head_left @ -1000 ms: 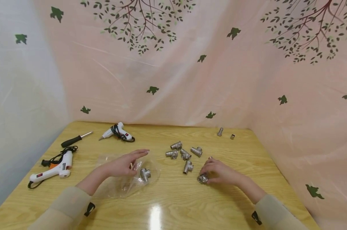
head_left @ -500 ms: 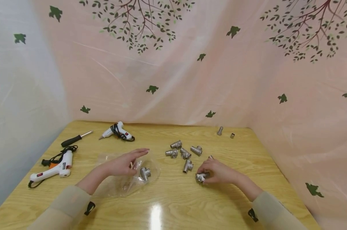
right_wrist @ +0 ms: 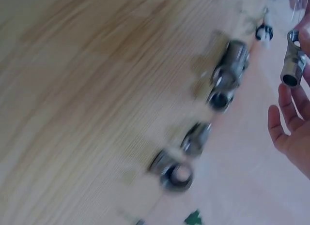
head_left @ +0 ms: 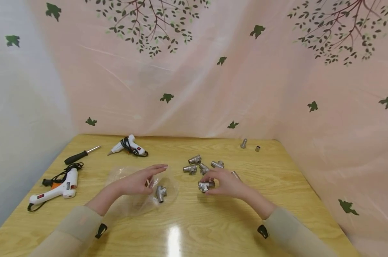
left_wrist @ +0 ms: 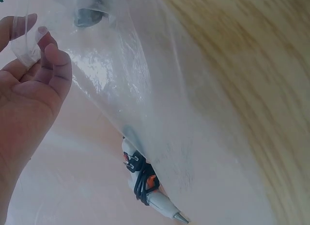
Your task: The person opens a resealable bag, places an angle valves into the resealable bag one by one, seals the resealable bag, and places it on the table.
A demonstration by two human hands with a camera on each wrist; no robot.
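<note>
One clear plastic bag (head_left: pixel 126 205) lies near left of centre in the head view, one tee fitting (head_left: pixel 161 193) showing through its film; looks inside, near the mouth. Left hand (head_left: pixel 136 182) is at the bag, thumb and index wide apart; can't tell there if it grips film. Right hand (head_left: pixel 224 182) holds a second tee, the held tee (head_left: pixel 205 186), between thumb and fingers, right of the bag. Four loose fittings (head_left: pixel 190 169) sit just beyond that hand, one partly covered by it. Another metal piece (head_left: pixel 235 175) pokes out behind the wrist, mostly hidden.

Left wrist view: film crosses the fingers, some bent, index and thumb spread; whether they pinch it, can't tell. Bagged tee is a dim grey shape, shrouded by film. Glue gun (left_wrist: pixel 147 181) is partly covered by the bag edge.

Right wrist view: held tee is clear, its round end open, but the hand is cut off at the right edge. Metal parts on the table (right_wrist: pixel 72 113) are blurred; exact shapes unclear.
</note>
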